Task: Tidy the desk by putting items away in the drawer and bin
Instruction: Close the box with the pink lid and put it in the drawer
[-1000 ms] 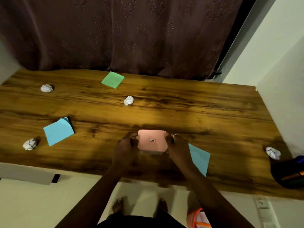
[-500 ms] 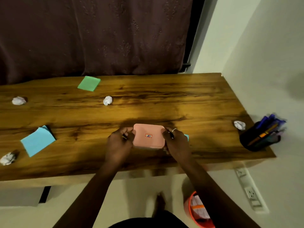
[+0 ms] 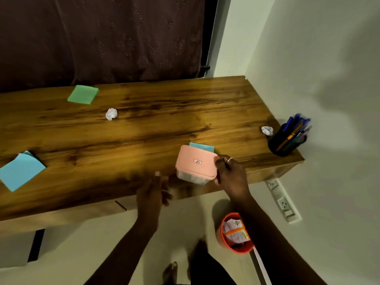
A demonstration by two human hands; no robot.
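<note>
Right hand (image 3: 231,175) fingers clamp the pink-lidded clear plastic box (image 3: 195,161) over the near edge of the wooden desk (image 3: 144,130); the left hand (image 3: 153,190), fingers apart and empty, should open the drawer (image 3: 86,214) first

A dark patterned curtain (image 3: 102,42) is hanging behind the wooden surface (image 3: 164,120), covering the back of the room. A pale wall (image 3: 320,58) is running along the right, meeting the surface's end, and a soft shadow is falling across it. Warm light is glossing the wood grain. A pale floor (image 3: 92,243) is showing below, and a white socket strip (image 3: 284,202) is sitting low on the wall.
</note>
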